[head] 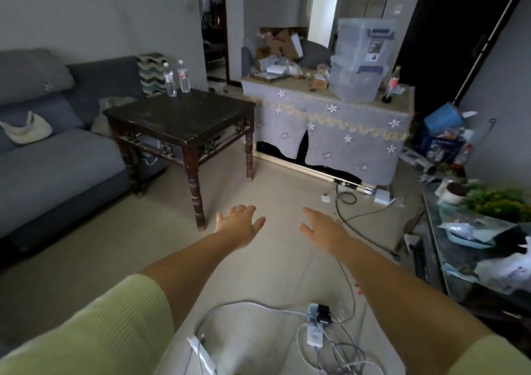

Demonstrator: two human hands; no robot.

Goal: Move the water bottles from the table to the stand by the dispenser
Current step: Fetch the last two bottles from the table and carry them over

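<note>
Two clear water bottles (176, 79) stand upright, side by side, at the far corner of a dark wooden table (184, 117) in the upper left of the frame. In the lower centre, the left hand (240, 225) and right hand (323, 228) reach forward over the floor, apart, fingers spread, holding nothing. A sensible approach is to walk closer, avoid the floor cables (330, 334), and grip each bottle around its middle. The red-and-white bottle labels are too small to read.
</note>
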